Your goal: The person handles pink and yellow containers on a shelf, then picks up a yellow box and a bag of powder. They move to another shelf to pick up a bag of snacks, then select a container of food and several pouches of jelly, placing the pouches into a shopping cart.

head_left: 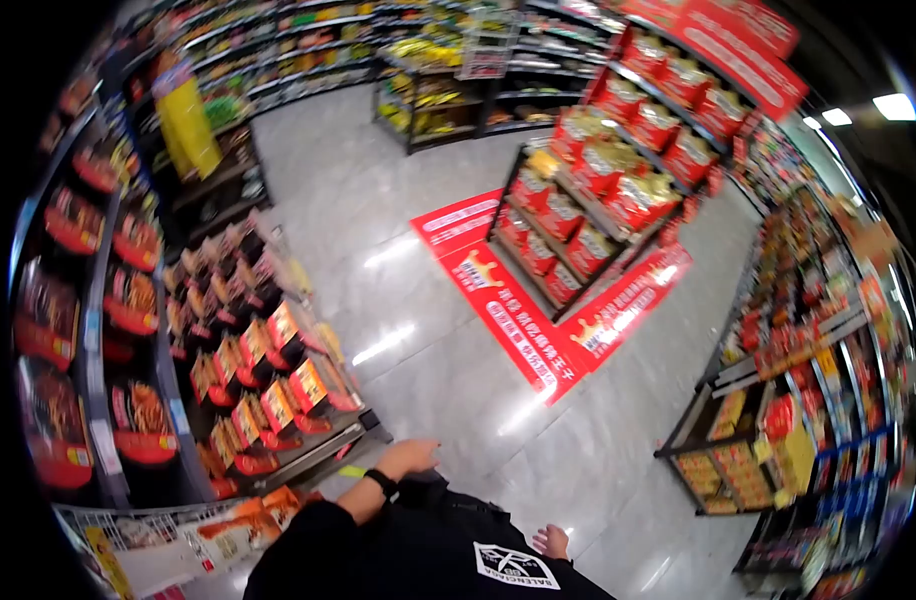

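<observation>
My left hand (410, 457), with a black band on its wrist, is held out in front of my black top, near the corner of a low display of orange and black packages (296, 395). Its fingers point right and look loosely extended, with nothing visible in them. Lower and to the right, my right hand (551, 541) hangs beside the top over the grey floor. Its fingers are slightly curled and apart, and no object shows in it.
A rack of red and gold bags (608, 165) stands ahead on red floor stickers (493, 300). Shelves of red packs (138, 300) line the left. A wire basket (128, 530) with bags is at lower left. More shelves and a yellow-box stand (723, 475) are right.
</observation>
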A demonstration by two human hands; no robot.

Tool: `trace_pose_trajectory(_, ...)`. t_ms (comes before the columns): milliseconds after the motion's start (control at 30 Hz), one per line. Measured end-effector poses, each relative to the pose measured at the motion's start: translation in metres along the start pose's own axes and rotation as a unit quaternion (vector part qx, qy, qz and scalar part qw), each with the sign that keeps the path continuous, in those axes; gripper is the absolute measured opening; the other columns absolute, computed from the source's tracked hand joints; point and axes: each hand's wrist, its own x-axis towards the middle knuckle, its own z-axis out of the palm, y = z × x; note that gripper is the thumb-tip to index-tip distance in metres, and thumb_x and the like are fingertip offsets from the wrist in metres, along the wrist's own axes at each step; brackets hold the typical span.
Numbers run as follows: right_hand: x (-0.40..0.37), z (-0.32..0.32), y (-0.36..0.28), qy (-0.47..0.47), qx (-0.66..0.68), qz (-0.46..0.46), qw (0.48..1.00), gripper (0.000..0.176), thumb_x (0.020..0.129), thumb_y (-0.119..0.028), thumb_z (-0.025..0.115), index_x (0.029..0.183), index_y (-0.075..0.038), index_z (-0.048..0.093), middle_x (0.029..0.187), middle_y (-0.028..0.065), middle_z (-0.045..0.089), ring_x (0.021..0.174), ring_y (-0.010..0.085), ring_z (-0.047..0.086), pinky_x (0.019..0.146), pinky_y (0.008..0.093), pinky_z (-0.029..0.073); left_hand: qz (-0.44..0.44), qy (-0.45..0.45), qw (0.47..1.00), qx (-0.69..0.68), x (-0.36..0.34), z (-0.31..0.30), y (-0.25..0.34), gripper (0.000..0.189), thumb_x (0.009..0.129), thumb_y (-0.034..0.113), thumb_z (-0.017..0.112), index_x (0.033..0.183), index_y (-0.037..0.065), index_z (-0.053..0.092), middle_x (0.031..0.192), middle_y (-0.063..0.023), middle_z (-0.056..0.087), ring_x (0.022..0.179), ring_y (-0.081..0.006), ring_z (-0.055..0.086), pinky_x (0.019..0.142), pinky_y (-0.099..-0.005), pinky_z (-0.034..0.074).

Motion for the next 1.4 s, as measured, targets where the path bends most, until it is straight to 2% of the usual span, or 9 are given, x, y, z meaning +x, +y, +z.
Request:
trace_pose_trajectory(233,0.037,0.098,-0.151,-0.069,-0.057,-0.102,0.991,0.04,0.1,-0.026,0.042,0.134,-0.006,0.046,0.106,0.0203,0.066,0.079,0.0322,0.07,0.06,0.041,0.057,-0.082,0.045,0.995,0.033,0.023,-0.063,-0.007,0.05,0.085,0.038,0.066,0.125,0.008,0.06,0.107,-0.0193,0.069,0.101,-0.0392,0.065,0.085,-0.0497,0.053)
trace_pose_trajectory(433,0.097,0.155,-0.222,-0.125,-0.159,-0.023,0.979,0.048,0.096,-0.036,0.045,0.131,-0.003,0.049,0.106,0.0212,0.067,0.079,0.0312,0.07,0.057,0.0403,0.056,-0.188,0.011,0.982,0.008,0.052,-0.087,-0.021,0.041,0.085,0.04,0.066,0.108,0.006,0.067,0.105,-0.0185,0.069,0.1,-0.0379,0.066,0.084,-0.05,0.053)
trace_pose_trajectory(633,0.19,0.212,-0.307,-0.19,-0.403,-0.053,0.894,0.032,0.098,-0.025,0.052,0.124,-0.006,0.055,0.097,0.012,0.068,0.065,0.0212,0.066,0.046,0.0323,0.049,-0.255,0.109,0.961,-0.02,0.106,-0.119,-0.026,0.045,0.086,0.045,0.065,0.114,0.009,0.064,0.105,-0.0155,0.07,0.1,-0.0367,0.067,0.082,-0.0502,0.054)
trace_pose_trajectory(667,0.2,0.225,-0.324,-0.203,-0.412,-0.052,0.887,0.032,0.098,-0.025,0.052,0.124,-0.006,0.055,0.097,0.012,0.068,0.065,0.0212,0.066,0.046,0.0323,0.049,-0.304,0.042,0.951,-0.044,0.119,-0.14,-0.018,0.05,0.088,0.041,0.063,0.124,0.007,0.06,0.116,-0.0199,0.067,0.109,-0.0388,0.062,0.09,-0.048,0.051)
trace_pose_trajectory(733,0.232,0.252,-0.356,-0.237,-0.359,-0.104,0.897,0.032,0.097,-0.025,0.051,0.122,-0.005,0.053,0.104,0.0154,0.066,0.072,0.0293,0.067,0.055,0.0391,0.055,-0.299,0.072,0.948,-0.084,0.147,-0.168,-0.011,0.056,0.087,0.039,0.064,0.132,0.007,0.054,0.123,-0.0212,0.063,0.115,-0.0387,0.059,0.095,-0.048,0.049)
trace_pose_trajectory(800,0.257,0.297,-0.401,-0.186,-0.252,-0.002,0.95,0.03,0.096,-0.025,0.048,0.118,-0.004,0.052,0.102,0.017,0.064,0.078,0.0338,0.069,0.059,0.0445,0.057,-0.293,0.1,0.943,-0.122,0.171,-0.181,-0.011,0.062,0.087,0.037,0.066,0.139,0.008,0.049,0.131,-0.0224,0.059,0.121,-0.0386,0.056,0.099,-0.048,0.047)
trace_pose_trajectory(867,0.31,0.337,-0.435,-0.222,-0.298,0.001,0.928,0.025,0.096,-0.026,0.048,0.111,-0.007,0.053,0.098,0.0137,0.064,0.075,0.0307,0.069,0.056,0.0418,0.056,-0.207,0.383,0.886,-0.158,0.188,-0.187,-0.017,0.08,0.084,0.029,0.07,0.151,0.006,0.032,0.147,-0.0255,0.043,0.135,-0.0398,0.043,0.109,-0.0467,0.038)
trace_pose_trajectory(1067,0.315,0.511,-0.554,-0.28,-0.305,-0.099,0.905,0.024,0.093,-0.03,0.054,0.089,-0.007,0.058,0.075,0.006,0.06,0.058,0.02,0.06,0.049,0.0346,0.051,-0.413,0.558,0.717,-0.059,0.152,-0.275,-0.005,0.082,0.082,0.016,0.069,0.149,-0.004,0.027,0.146,-0.0266,0.039,0.134,-0.0439,0.037,0.114,-0.0455,0.032)
trace_pose_trajectory(1400,0.217,0.755,-0.543,-0.41,-0.471,-0.148,0.767,0.031,0.095,-0.023,0.054,0.123,-0.009,0.055,0.093,0.0097,0.066,0.067,0.0212,0.064,0.056,0.034,0.051,-0.54,0.655,0.528,0.019,0.078,-0.33,-0.076,0.058,0.083,0.014,0.068,0.136,0.0,0.048,0.136,-0.0205,0.048,0.128,-0.0395,0.043,0.108,-0.0473,0.035)
